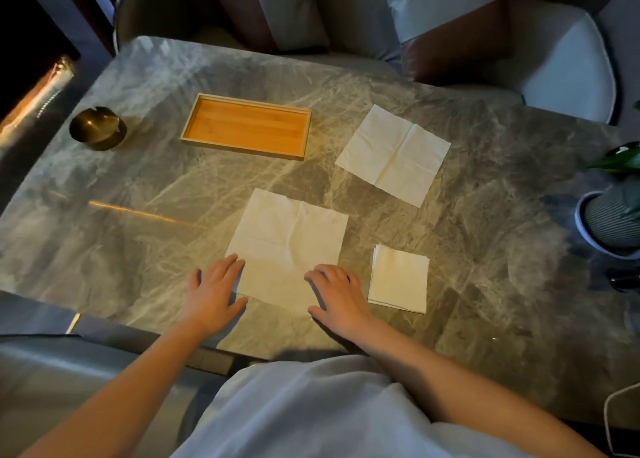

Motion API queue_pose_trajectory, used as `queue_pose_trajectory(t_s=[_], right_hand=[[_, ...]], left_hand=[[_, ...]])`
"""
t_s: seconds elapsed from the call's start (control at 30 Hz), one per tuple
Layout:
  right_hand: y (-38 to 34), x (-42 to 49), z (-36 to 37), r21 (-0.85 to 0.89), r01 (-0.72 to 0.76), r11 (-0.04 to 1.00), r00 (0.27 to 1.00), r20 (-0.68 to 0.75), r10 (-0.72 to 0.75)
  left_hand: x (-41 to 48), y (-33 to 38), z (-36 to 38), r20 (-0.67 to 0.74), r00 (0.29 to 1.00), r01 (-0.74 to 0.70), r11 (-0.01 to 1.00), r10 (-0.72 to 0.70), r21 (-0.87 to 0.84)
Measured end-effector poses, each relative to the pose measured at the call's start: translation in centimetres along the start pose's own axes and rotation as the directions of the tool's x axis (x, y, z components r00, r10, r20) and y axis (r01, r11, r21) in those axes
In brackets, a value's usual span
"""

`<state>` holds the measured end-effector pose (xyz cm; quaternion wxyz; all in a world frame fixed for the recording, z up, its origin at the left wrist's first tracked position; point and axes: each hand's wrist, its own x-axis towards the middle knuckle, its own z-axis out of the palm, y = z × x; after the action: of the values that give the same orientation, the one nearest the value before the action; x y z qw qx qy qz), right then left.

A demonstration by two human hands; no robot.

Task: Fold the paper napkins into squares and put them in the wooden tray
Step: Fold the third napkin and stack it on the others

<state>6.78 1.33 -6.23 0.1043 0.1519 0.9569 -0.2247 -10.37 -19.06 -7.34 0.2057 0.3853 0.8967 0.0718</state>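
Note:
An unfolded white paper napkin (289, 239) lies flat on the marble table in front of me. My left hand (214, 291) rests at its near left corner, fingers spread. On its near right edge sits my right hand (337, 294), fingers bent and pressing down. Neither hand holds anything. A second unfolded napkin (393, 152) lies further back on the right. To the right of my right hand is a napkin folded into a square (398, 279). The wooden tray (194, 121) stands empty at the back, left of centre.
A brass ashtray (98, 128) sits at the far left of the marble table (121, 242). A potted plant (613, 215) stands at the right edge. Chairs (554, 59) line the far side.

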Motion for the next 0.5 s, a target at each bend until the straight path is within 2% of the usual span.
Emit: queue_pose_trajectory(t_s=[0.1,0.23,0.33,0.5], right_hand=[[0.5,0.0,0.3,-0.016,-0.01,1.0,1.0,-0.001,0.01],[1.4,0.0,0.3,0.044,-0.036,0.998,0.995,-0.088,0.04],[1.7,0.2,-0.3,0.192,-0.062,0.979,0.99,-0.111,0.084],[2.0,0.4,-2.1,0.412,-0.12,0.903,0.988,-0.04,0.149]], left_hand=[[-0.4,-0.1,0.3,-0.013,1.0,0.002,0.998,-0.001,0.066],[-0.9,0.6,0.8,-0.033,0.999,-0.01,0.993,0.014,0.115],[-1.2,0.9,1.0,-0.064,0.998,-0.002,0.998,0.006,0.07],[-1.9,0.9,1.1,-0.058,0.998,-0.018,1.0,0.018,0.003]])
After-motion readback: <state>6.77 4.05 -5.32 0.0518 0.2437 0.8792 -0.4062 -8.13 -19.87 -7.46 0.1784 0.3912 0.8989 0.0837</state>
